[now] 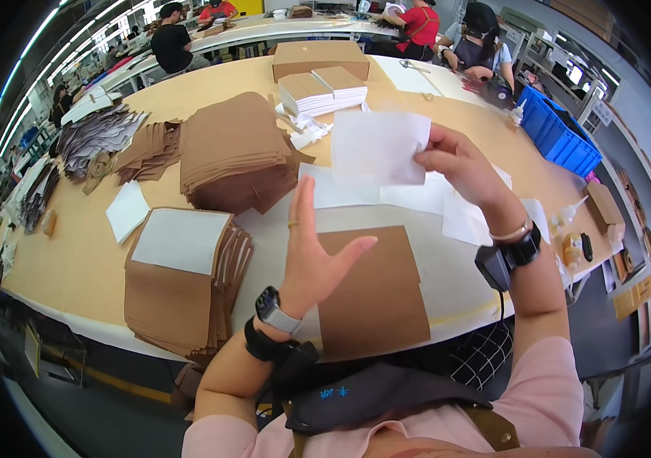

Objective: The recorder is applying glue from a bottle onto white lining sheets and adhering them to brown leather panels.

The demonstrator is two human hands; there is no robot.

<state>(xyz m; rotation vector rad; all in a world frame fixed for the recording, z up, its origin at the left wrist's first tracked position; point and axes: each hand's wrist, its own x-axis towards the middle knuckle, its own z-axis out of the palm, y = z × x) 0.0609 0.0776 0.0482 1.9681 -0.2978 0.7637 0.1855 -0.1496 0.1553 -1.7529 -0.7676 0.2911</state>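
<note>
My right hand (457,163) pinches a white rectangular sheet (380,149) by its right edge, holding it up over the table. My left hand (317,252) is raised with its fingers apart and holds nothing; it is over the left edge of a flat brown sheet (374,292). That brown sheet lies before me on a grey-white surface. More white sheets (342,192) lie beyond it, partly overlapping. At the left front is a stack of brown pieces (170,303) with a white sheet (182,240) on top.
A tall brown stack (233,137) stands behind the left front stack. White pads (322,91) and a cardboard box (321,57) are at the back. To the right are a blue crate (560,131), squeeze bottles (569,214) and a small box (605,209). Several people sit beyond.
</note>
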